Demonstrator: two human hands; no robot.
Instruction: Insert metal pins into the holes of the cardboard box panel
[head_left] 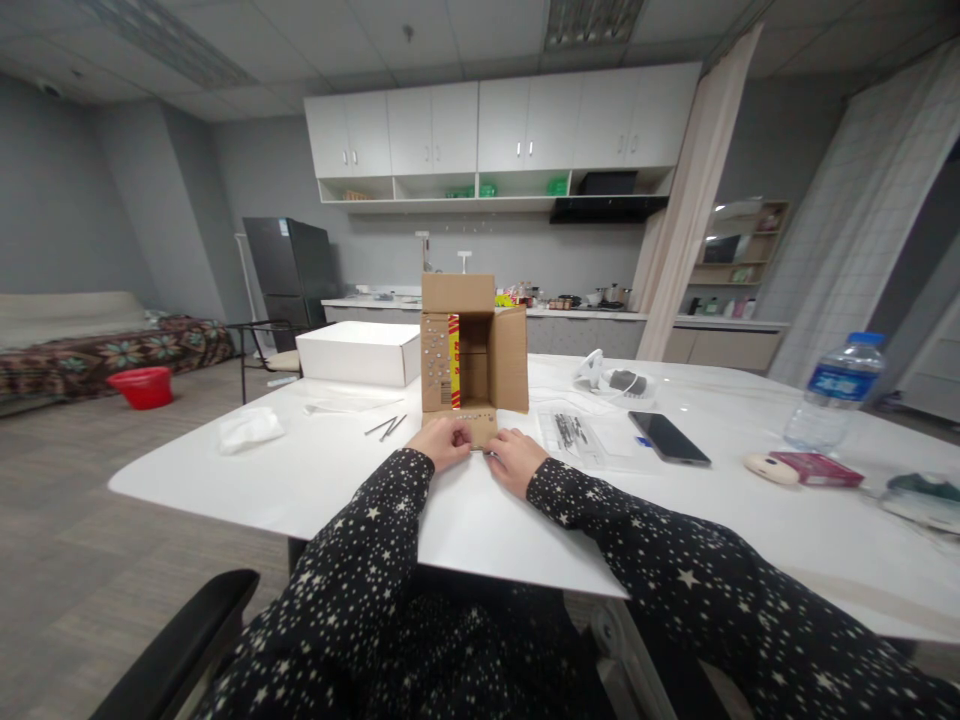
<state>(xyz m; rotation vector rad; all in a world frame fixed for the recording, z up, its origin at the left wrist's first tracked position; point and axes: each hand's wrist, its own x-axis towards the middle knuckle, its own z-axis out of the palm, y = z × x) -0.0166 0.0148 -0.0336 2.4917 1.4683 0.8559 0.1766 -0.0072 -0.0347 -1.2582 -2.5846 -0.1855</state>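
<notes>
A brown cardboard box (472, 345) lies on its side on the white table (337, 480), its opening facing me and its flaps spread. The left flap carries rows of small studs and a red-and-yellow strip. My left hand (444, 441) and my right hand (514, 460) both rest at the box's bottom flap (475, 424), fingers curled on its near edge. Something small and metallic shows between my fingertips; I cannot tell what it is. Both sleeves are dark with white stars.
A white box (358, 352) stands behind left, with crumpled tissue (249, 428) and loose metal pins (387, 427) nearby. To the right lie a clear bag (574, 432), a phone (668, 438), a water bottle (836, 392) and a red pack (817, 468). A chair armrest (180, 640) sits low left.
</notes>
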